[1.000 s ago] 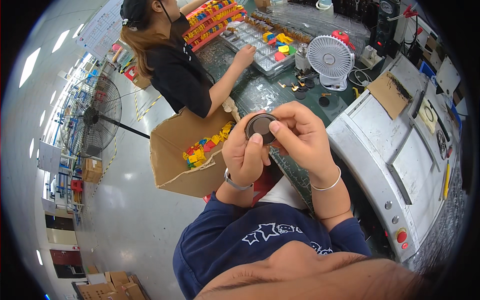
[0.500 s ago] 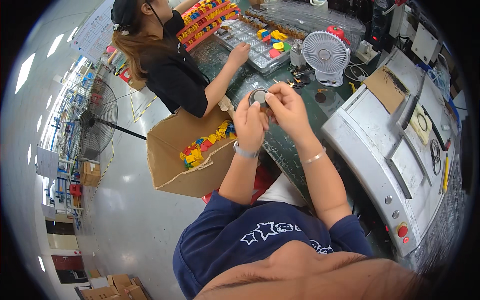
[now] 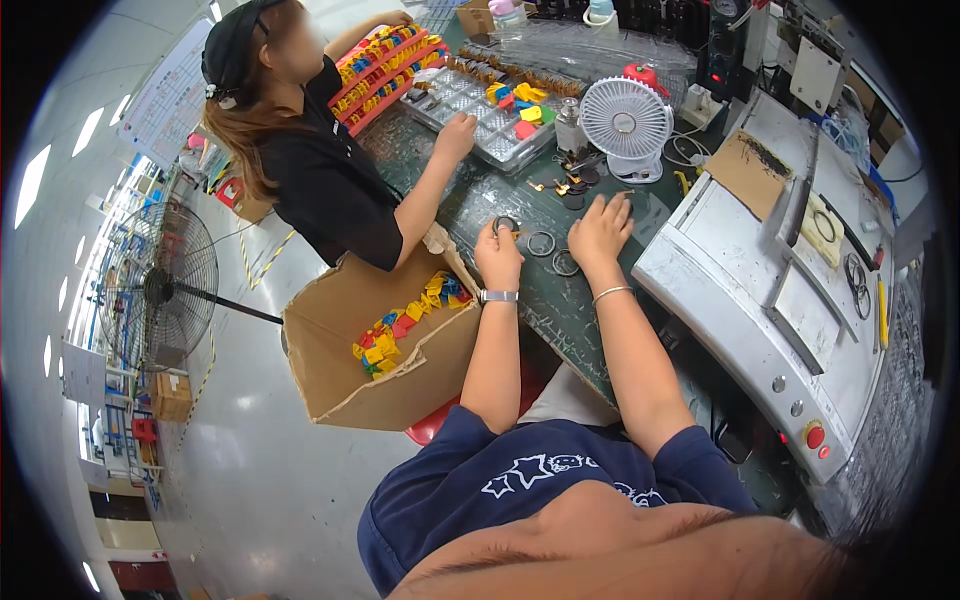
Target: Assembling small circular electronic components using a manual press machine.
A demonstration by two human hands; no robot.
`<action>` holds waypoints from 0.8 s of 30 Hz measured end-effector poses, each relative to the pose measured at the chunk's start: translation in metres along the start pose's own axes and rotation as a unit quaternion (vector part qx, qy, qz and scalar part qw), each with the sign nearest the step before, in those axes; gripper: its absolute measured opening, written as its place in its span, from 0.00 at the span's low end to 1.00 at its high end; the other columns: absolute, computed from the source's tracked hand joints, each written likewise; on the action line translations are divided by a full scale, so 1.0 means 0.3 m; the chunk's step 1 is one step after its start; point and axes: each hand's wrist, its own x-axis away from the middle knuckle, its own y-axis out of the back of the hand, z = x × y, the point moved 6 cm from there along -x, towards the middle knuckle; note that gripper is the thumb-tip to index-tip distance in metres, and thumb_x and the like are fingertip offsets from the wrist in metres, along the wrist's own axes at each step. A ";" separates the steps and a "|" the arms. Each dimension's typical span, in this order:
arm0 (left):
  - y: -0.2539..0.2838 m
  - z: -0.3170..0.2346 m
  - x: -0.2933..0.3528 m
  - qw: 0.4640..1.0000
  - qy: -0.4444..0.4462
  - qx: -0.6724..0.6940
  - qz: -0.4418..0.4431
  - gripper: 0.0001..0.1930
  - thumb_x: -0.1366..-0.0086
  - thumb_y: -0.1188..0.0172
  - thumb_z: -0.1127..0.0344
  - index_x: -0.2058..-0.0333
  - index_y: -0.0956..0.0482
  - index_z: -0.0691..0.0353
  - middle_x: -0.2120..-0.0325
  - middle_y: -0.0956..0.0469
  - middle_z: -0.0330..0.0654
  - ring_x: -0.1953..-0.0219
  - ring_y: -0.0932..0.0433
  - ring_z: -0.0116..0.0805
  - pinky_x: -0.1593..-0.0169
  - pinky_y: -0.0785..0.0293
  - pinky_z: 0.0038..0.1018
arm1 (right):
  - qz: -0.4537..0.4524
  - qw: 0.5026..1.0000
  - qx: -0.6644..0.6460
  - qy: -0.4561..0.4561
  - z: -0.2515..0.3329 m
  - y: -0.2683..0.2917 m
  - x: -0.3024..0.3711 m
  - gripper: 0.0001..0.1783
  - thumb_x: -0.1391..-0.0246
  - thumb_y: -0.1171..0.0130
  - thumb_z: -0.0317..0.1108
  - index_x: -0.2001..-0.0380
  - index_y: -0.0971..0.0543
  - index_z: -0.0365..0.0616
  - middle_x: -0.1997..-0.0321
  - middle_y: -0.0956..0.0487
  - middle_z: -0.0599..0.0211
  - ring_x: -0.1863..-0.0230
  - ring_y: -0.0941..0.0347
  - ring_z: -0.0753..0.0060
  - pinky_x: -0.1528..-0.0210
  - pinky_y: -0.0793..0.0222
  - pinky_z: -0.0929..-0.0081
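My left hand is closed around a round dark-rimmed ring piece, pinched between thumb and fingers above the green worktable. Just right of it lie two thin metal rings, one nearer that hand and the other beside my right wrist. My right hand reaches over the tabletop, palm down and fingers stretched, with nothing visible in it. Beyond its fingertips, to the left, sits a loose group of dark discs and small brass-coloured parts. What lies under the right fingers is hidden.
At left, a cardboard box holds coloured tags. A co-worker stands behind it, one hand near a compartment tray. A white fan stands farther back; a grey machine with a red button borders the right side.
My hands have parted: the right let go of the round piece and moved right to the tabletop, while the left keeps it, lower down. The two rings on the table are now uncovered.
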 end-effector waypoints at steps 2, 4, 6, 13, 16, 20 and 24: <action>0.031 0.016 -0.013 0.999 -0.016 -0.042 -0.017 0.16 0.32 0.48 0.66 0.51 0.28 0.71 0.79 0.25 0.37 0.88 0.33 0.19 0.84 0.37 0.19 | -0.034 0.998 0.038 -0.044 -0.021 0.026 -0.020 0.36 0.51 0.44 0.38 0.39 0.36 0.35 0.33 0.45 0.34 0.30 0.54 0.36 0.32 0.58 0.39; 0.057 0.000 -0.019 0.963 -0.103 -0.243 -0.048 0.19 0.34 0.49 0.63 0.51 0.28 0.71 0.75 0.20 0.52 0.80 0.22 0.43 0.74 0.26 0.35 | -0.016 0.997 0.053 -0.061 -0.039 0.022 -0.037 0.30 0.50 0.44 0.38 0.43 0.31 0.38 0.36 0.39 0.39 0.33 0.48 0.39 0.35 0.53 0.42; 0.033 -0.032 -0.019 0.898 -0.095 -0.429 -0.027 0.24 0.36 0.49 0.60 0.47 0.33 0.73 0.69 0.21 0.66 0.65 0.21 0.63 0.60 0.26 0.50 | 0.004 0.994 0.072 -0.079 -0.063 0.006 -0.050 0.25 0.49 0.44 0.37 0.47 0.27 0.40 0.39 0.34 0.44 0.36 0.42 0.43 0.37 0.49 0.44; -0.004 -0.139 0.030 0.806 -0.201 -0.557 -0.022 0.38 0.43 0.37 0.59 0.40 0.43 0.72 0.63 0.23 0.57 0.60 0.23 0.56 0.60 0.27 0.47 | -0.056 0.994 0.089 -0.018 -0.062 0.023 -0.046 0.09 0.48 0.42 0.37 0.65 0.21 0.47 0.59 0.23 0.66 0.52 0.30 0.59 0.51 0.42 0.56; -0.050 -0.089 0.061 0.800 -0.242 -0.522 0.172 0.44 0.48 0.33 0.56 0.36 0.43 0.63 0.53 0.24 0.50 0.44 0.33 0.51 0.46 0.41 0.47 | -0.078 0.995 0.056 -0.017 -0.063 0.022 -0.068 0.07 0.48 0.43 0.35 0.67 0.22 0.47 0.65 0.21 0.63 0.59 0.26 0.58 0.53 0.40 0.57; -0.045 -0.028 0.043 0.799 -0.216 -0.508 0.241 0.47 0.49 0.32 0.57 0.33 0.48 0.59 0.46 0.25 0.43 0.40 0.37 0.46 0.41 0.49 0.47 | -0.061 0.994 -0.079 -0.040 -0.066 0.010 -0.073 0.08 0.47 0.47 0.31 0.65 0.22 0.41 0.65 0.20 0.53 0.59 0.23 0.51 0.56 0.32 0.55; -0.079 -0.074 0.052 0.802 -0.245 -0.501 0.214 0.47 0.51 0.30 0.58 0.35 0.45 0.64 0.53 0.21 0.40 0.44 0.32 0.42 0.43 0.47 0.45 | -0.022 0.944 -0.321 -0.077 -0.059 -0.033 -0.072 0.12 0.42 0.52 0.27 0.57 0.25 0.34 0.60 0.20 0.47 0.60 0.22 0.51 0.58 0.27 0.58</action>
